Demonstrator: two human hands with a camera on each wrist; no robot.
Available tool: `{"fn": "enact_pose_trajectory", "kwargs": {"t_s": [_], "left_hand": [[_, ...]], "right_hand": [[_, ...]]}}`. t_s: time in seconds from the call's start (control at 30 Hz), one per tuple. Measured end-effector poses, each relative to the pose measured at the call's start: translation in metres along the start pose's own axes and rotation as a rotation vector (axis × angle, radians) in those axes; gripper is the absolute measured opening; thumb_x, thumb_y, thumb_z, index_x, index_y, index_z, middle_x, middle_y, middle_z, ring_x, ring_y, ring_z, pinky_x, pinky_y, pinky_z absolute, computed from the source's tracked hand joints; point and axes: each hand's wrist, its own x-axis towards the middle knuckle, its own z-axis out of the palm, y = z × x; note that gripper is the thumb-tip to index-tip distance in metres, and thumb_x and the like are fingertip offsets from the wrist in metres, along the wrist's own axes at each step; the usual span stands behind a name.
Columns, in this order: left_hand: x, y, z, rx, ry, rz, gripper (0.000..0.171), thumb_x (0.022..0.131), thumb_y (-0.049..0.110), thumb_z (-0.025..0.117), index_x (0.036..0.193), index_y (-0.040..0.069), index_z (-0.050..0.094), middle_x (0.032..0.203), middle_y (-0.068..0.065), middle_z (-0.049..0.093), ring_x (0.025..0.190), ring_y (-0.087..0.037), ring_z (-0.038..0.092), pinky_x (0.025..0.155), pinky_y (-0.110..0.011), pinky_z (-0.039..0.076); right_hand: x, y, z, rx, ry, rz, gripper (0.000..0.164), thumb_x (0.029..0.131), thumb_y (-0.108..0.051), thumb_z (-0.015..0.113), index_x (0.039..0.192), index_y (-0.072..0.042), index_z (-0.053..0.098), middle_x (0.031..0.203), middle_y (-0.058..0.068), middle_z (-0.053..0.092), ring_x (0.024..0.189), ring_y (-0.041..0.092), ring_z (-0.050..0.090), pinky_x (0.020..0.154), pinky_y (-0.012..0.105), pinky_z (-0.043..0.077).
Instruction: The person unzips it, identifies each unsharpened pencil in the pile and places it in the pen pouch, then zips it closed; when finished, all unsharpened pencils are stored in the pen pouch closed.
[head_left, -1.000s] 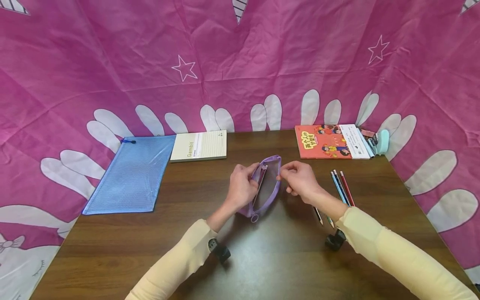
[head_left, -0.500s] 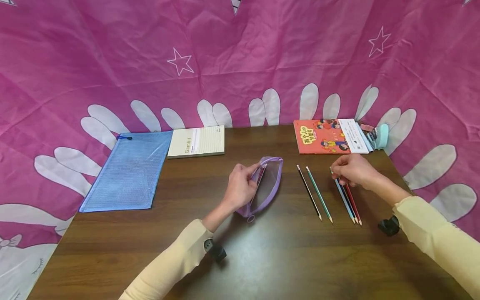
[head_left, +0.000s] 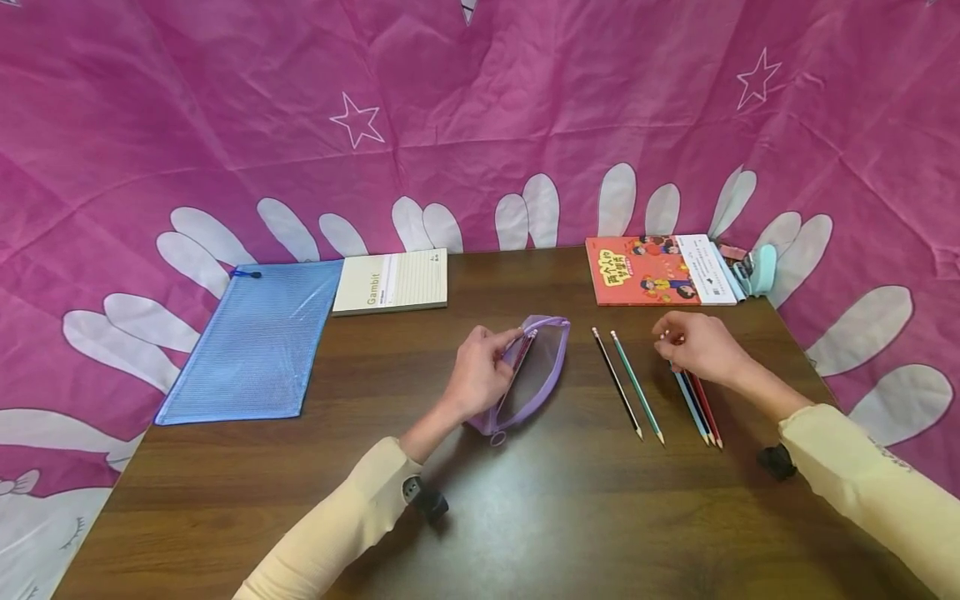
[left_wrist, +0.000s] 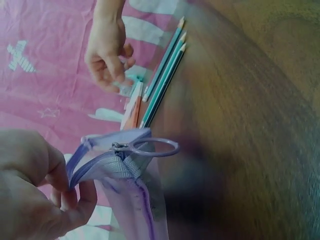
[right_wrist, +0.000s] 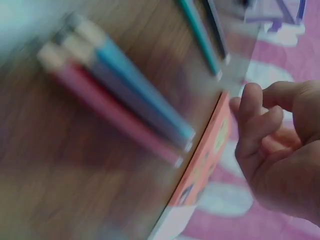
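Observation:
My left hand (head_left: pixel 480 375) pinches the edge of a purple zip pencil pouch (head_left: pixel 556 379), whose mouth gapes. Inside lean pencils (head_left: pixel 521 354) with pale eraser ends up. In the left wrist view, the zip's ring pull (left_wrist: pixel 159 147) hangs at the near end, and thumb and fingers grip the zip edge. My right hand (head_left: pixel 701 346) hovers over the eraser ends of a light blue pencil (head_left: pixel 690 404), a dark one and a red pencil (head_left: pixel 707 412), lying side by side. Its fingers are loosely bent and hold nothing in the right wrist view.
A black pencil (head_left: pixel 617 383) and a green pencil (head_left: pixel 637 387) lie between the pouch and my right hand. Behind are an orange picture book (head_left: pixel 645 275), a mint-coloured item (head_left: pixel 763 268) and a cream notebook (head_left: pixel 393 283). A blue mesh zip folder (head_left: pixel 251 346) lies at left.
My right hand has left the pouch's edge and moved right, over the three side-by-side pencils. My left hand keeps its hold on the pouch, which has barely shifted.

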Motion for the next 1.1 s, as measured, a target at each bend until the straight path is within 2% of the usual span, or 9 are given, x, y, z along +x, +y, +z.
{"fn": "enact_pose_trajectory", "kwargs": {"t_s": [0.2, 0.3, 0.4, 0.53, 0.63, 0.77, 0.9, 1.0, 1.1], "left_hand": [[0.001, -0.006, -0.008, -0.028, -0.097, 0.059, 0.055, 0.07, -0.012, 0.055, 0.12, 0.002, 0.073, 0.081, -0.007, 0.057, 0.079, -0.021, 0.052, 0.064, -0.029, 0.046], [0.002, -0.011, -0.013, -0.045, -0.16, 0.086, 0.056, 0.07, -0.013, 0.054, 0.12, 0.003, 0.073, 0.084, -0.008, 0.056, 0.079, -0.021, 0.055, 0.065, -0.026, 0.048], [0.003, -0.016, -0.019, -0.051, -0.211, 0.099, 0.057, 0.07, -0.013, 0.054, 0.121, 0.005, 0.073, 0.085, -0.009, 0.055, 0.08, -0.021, 0.056, 0.067, -0.026, 0.049], [0.003, -0.022, -0.025, -0.078, -0.245, 0.111, 0.057, 0.071, -0.014, 0.053, 0.122, 0.004, 0.072, 0.086, -0.01, 0.055, 0.079, -0.02, 0.056, 0.065, -0.026, 0.049], [0.002, -0.025, -0.027, -0.095, -0.257, 0.119, 0.057, 0.071, -0.014, 0.053, 0.122, 0.003, 0.071, 0.086, -0.01, 0.055, 0.078, -0.018, 0.056, 0.064, -0.025, 0.049], [0.002, -0.026, -0.028, -0.098, -0.256, 0.119, 0.058, 0.071, -0.015, 0.052, 0.123, 0.004, 0.071, 0.087, -0.01, 0.055, 0.078, -0.018, 0.057, 0.065, -0.023, 0.05], [0.001, -0.026, -0.03, -0.085, -0.239, 0.112, 0.059, 0.07, -0.016, 0.052, 0.122, 0.004, 0.072, 0.087, -0.01, 0.056, 0.079, -0.019, 0.06, 0.067, -0.023, 0.052], [-0.001, -0.027, -0.033, -0.057, -0.2, 0.107, 0.053, 0.073, -0.014, 0.054, 0.121, 0.002, 0.072, 0.088, -0.01, 0.058, 0.079, -0.02, 0.062, 0.069, -0.024, 0.053], [-0.008, -0.029, -0.043, -0.033, -0.126, 0.106, 0.046, 0.076, -0.011, 0.056, 0.118, 0.001, 0.072, 0.088, -0.01, 0.06, 0.078, -0.02, 0.063, 0.07, -0.028, 0.054]], "right_hand": [[0.019, -0.027, 0.031, -0.03, 0.104, -0.335, 0.039, 0.081, 0.005, 0.075, 0.117, 0.004, 0.06, 0.107, 0.02, 0.065, 0.08, 0.029, 0.068, 0.067, 0.045, 0.055], [0.028, -0.038, 0.044, -0.026, 0.109, -0.449, 0.051, 0.078, 0.007, 0.077, 0.124, 0.002, 0.056, 0.118, 0.019, 0.06, 0.09, 0.033, 0.067, 0.068, 0.044, 0.054], [0.035, -0.046, 0.052, -0.012, 0.082, -0.53, 0.056, 0.076, 0.008, 0.079, 0.127, 0.0, 0.056, 0.123, 0.017, 0.058, 0.097, 0.034, 0.065, 0.071, 0.043, 0.055], [0.04, -0.054, 0.061, -0.012, 0.035, -0.6, 0.055, 0.077, 0.008, 0.079, 0.127, 0.001, 0.057, 0.12, 0.013, 0.061, 0.103, 0.029, 0.064, 0.084, 0.045, 0.055], [0.041, -0.057, 0.066, -0.036, 0.041, -0.631, 0.053, 0.078, 0.008, 0.079, 0.126, -0.001, 0.058, 0.117, 0.01, 0.062, 0.104, 0.024, 0.063, 0.089, 0.045, 0.053], [0.041, -0.058, 0.069, -0.055, 0.096, -0.673, 0.051, 0.076, 0.009, 0.079, 0.122, -0.004, 0.061, 0.114, 0.008, 0.064, 0.1, 0.023, 0.063, 0.085, 0.044, 0.054], [0.042, -0.058, 0.071, -0.043, 0.149, -0.718, 0.045, 0.077, 0.008, 0.079, 0.117, -0.006, 0.062, 0.107, 0.006, 0.065, 0.091, 0.021, 0.066, 0.075, 0.041, 0.057], [0.043, -0.058, 0.07, -0.013, 0.176, -0.735, 0.039, 0.079, 0.006, 0.078, 0.112, -0.008, 0.063, 0.102, 0.004, 0.065, 0.083, 0.018, 0.066, 0.065, 0.034, 0.057], [0.045, -0.061, 0.068, 0.015, 0.188, -0.733, 0.032, 0.082, 0.004, 0.076, 0.109, -0.008, 0.064, 0.098, 0.002, 0.066, 0.077, 0.014, 0.065, 0.057, 0.03, 0.055]]}}
